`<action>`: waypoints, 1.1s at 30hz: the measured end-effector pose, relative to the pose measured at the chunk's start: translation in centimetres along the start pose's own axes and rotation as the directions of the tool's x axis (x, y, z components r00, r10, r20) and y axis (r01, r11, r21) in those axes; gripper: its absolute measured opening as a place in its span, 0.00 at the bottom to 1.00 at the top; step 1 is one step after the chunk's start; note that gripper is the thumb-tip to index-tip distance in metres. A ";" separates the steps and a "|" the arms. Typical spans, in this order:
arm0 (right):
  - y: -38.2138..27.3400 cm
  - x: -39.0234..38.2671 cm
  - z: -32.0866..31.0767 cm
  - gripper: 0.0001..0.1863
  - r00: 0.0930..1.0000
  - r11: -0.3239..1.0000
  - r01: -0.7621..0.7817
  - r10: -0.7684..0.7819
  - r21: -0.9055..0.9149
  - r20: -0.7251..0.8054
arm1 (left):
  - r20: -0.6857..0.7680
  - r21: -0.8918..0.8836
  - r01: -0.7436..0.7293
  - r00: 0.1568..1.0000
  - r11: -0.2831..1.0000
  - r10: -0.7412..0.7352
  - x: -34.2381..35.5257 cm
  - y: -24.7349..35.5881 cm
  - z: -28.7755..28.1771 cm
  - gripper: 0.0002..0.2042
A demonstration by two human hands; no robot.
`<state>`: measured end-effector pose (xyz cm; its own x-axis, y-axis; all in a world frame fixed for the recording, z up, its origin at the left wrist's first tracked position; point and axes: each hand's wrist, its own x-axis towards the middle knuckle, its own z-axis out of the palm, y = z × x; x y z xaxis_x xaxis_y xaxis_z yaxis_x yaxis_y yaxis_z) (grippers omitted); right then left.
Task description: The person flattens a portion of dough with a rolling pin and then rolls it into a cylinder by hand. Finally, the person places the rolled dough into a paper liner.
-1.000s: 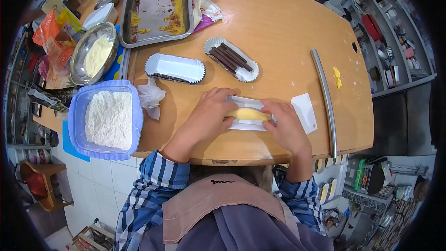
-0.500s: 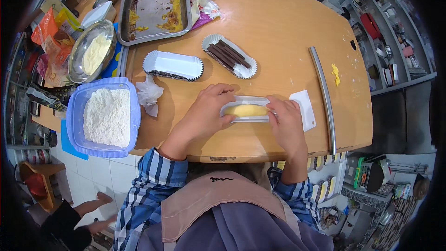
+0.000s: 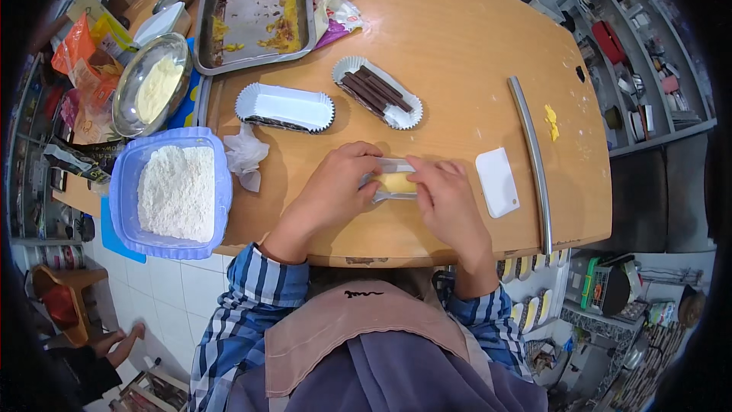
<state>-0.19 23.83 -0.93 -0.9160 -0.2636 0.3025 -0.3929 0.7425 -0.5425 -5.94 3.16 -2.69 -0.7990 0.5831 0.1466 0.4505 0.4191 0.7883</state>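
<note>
Between my two hands a long pale-yellow piece of dough (image 3: 396, 181) lies in a white paper baking case (image 3: 394, 164), close to the table's near edge. My left hand (image 3: 339, 183) is closed on the left end of the case, thumb near and fingers far. At the other end my right hand (image 3: 451, 197) is closed, its fingertips on the case and over the dough's right end. Beyond them, a fluted paper case (image 3: 284, 110) stands unfilled beside another case (image 3: 412, 116) that holds dark chocolate sticks (image 3: 374, 88). A white scraper (image 3: 497, 183) rests right of my right hand.
On the left are a blue tub (image 3: 122, 198) of white flour, a steel bowl (image 3: 124, 111) of pale powder and crumpled wrap (image 3: 245, 156). A stained baking tray (image 3: 200, 38) sits beyond. A metal tube (image 3: 532, 168) and dough scraps (image 3: 551, 122) lie right. Another person's legs (image 3: 122, 347) show lower left.
My right hand has moved left along the case, covering more of the dough and uncovering the scraper. The left hand has barely shifted. At lower left the other person's legs have moved.
</note>
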 end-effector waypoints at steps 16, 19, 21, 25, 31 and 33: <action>0.3 0.4 1.0 0.33 0.991 0.999 -0.038 0.042 -0.029 0.125 | -0.021 0.018 -0.038 0.999 0.999 0.038 -0.1 -0.2 0.1 0.12; 0.4 0.5 1.1 0.33 0.989 0.998 -0.049 0.054 -0.036 0.135 | -0.008 -0.012 -0.010 1.000 1.000 0.010 -0.1 -0.1 0.0 0.15; 0.2 0.6 0.9 0.34 0.991 0.997 -0.075 0.071 0.029 0.117 | -0.003 -0.038 -0.001 1.000 0.999 0.001 0.0 0.1 -0.2 0.16; 0.0 0.5 1.4 0.34 0.991 0.998 -0.063 0.062 0.007 0.122 | 0.063 -0.060 -0.015 0.998 0.998 0.019 -0.3 -0.2 -0.5 0.20; -0.5 1.0 1.8 0.35 0.998 1.000 -0.011 0.012 -0.018 0.060 | 0.114 0.004 -0.042 0.993 0.999 0.042 0.0 -0.1 -0.6 0.24; 0.0 0.9 2.7 0.34 0.991 0.999 0.030 -0.034 0.032 0.128 | 0.109 -0.005 -0.080 0.991 0.997 0.080 0.0 -0.2 -0.5 0.25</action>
<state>-1.23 21.93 -2.72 -0.9051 -0.3650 0.2182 -0.4226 0.7142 -0.5580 -6.27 2.75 -2.59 -0.7123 0.6872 0.1428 0.5106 0.3676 0.7773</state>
